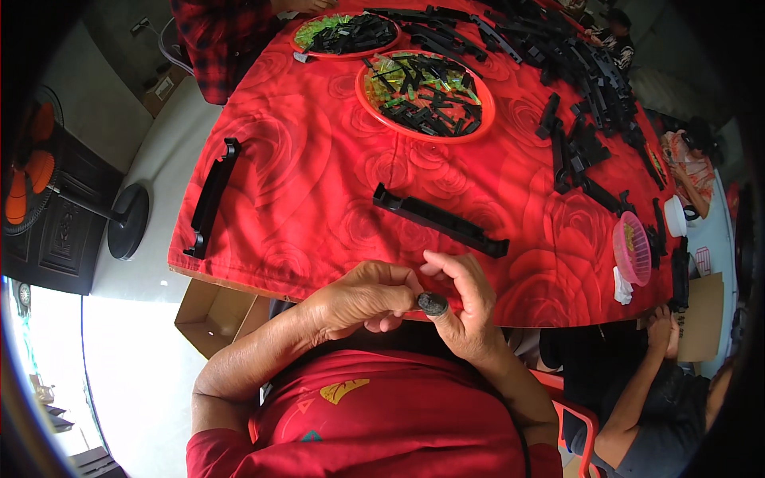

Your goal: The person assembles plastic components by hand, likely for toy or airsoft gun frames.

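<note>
At the near table edge (239, 280), head view: left hand (358, 299) and right hand (466, 307) pinch one small dark piece (432, 302) between fingertips, above the lap. Grip is slight; a slip could drop the piece off the red cloth (319, 175), clear of the long black bar (440, 220).

We see two packages and no screens or signs. An open brown cardboard box (213, 313) stands on the floor at the near left, under the red-clothed tabletop (319, 175) edge. A flat brown cardboard piece (703, 315) lies at the near right, beside the tabletop.
</note>
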`<state>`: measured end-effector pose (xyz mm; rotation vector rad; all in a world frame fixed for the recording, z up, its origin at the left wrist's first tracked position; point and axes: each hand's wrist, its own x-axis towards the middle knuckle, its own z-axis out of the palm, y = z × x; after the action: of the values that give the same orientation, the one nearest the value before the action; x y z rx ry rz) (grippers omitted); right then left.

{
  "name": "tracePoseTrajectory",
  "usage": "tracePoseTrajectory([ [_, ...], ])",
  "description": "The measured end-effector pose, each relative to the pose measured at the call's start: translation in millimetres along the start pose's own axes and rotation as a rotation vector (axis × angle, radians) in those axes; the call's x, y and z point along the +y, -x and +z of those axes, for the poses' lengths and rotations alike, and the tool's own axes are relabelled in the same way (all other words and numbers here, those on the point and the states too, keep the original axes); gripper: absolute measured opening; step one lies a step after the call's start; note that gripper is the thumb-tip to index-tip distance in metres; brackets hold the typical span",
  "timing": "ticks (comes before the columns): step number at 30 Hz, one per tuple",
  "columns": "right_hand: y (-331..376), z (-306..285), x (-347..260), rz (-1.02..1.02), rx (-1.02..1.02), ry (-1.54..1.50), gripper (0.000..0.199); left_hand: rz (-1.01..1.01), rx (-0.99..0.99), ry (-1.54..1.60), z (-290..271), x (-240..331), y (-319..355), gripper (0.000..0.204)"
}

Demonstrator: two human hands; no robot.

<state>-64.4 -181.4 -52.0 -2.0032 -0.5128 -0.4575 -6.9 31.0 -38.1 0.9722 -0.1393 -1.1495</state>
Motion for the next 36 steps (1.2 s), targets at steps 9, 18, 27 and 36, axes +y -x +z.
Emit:
tracePoseTrajectory([
  [9,4,1,-4,-0.038,0.045,-0.091,0.032,-0.094,0.027,0.15,23,-12,1,0.015],
  [18,0,-2,-6,-0.005,0.13,0.142,0.04,0.789,0.458,-0.99,40,-20,5,0.028],
  [27,2,-2,-8,0.07,0.055,0.215,0.052,0.713,0.39,-1.082,27,-12,4,0.013],
  [36,0,-3,-6,0.075,0.008,0.191,0.048,0.619,0.398,-0.863,34,-30,-3,0.015],
])
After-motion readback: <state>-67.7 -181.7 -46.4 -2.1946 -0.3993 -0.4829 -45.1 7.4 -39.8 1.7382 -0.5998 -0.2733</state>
